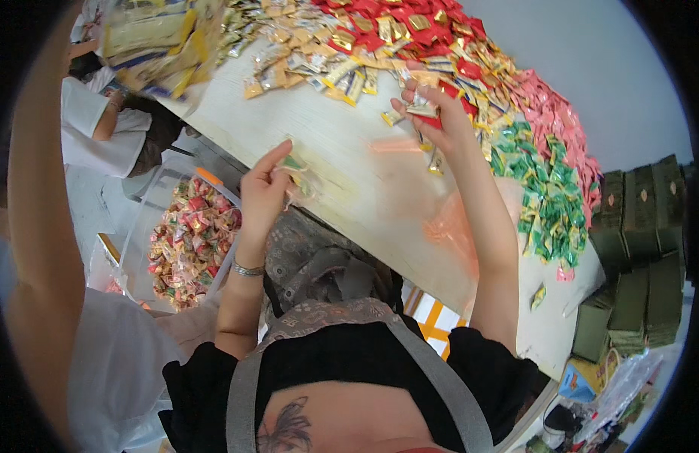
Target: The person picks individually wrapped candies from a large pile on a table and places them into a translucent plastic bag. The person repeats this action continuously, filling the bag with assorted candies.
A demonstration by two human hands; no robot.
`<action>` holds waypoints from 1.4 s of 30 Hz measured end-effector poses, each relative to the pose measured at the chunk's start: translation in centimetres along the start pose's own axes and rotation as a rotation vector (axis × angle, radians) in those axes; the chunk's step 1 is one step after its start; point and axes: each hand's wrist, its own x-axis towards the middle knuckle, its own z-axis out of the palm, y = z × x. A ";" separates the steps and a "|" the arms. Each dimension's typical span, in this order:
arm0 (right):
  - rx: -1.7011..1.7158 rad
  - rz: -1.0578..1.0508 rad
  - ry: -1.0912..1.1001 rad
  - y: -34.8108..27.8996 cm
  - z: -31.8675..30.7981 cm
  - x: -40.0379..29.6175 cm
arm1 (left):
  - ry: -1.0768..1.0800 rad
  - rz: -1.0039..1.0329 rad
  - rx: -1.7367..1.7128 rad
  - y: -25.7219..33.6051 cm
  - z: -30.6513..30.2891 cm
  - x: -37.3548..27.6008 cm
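My left hand [262,189] pinches a small clear bag [301,189] at the near table edge. A green-wrapped packet [293,163] shows in the bag. Over the piles, my right hand [443,116] has several small packets in its curled fingers, among them a red packet [430,120] and a pale one [422,110]. Yellow and white wrapped sweets [349,85] lie just beyond that hand, below a heap of red packets [406,20]. Green packets [553,198] and pink packets [559,119] are heaped to the right. Orange plastic film [454,226] lies beneath my right forearm.
A clear tub [135,249] of filled small bags [194,238] stands left of the white table [259,127]. Close on my left, another person's arm [46,187] is raised near a large blurred bag of packets [157,51]. Dark green boxes [632,294] are stacked at right.
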 end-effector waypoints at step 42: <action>-1.877 -0.367 -0.048 13.2 18.7 38.3 | 0.136 0.515 0.364 -4.3 -2.0 8.1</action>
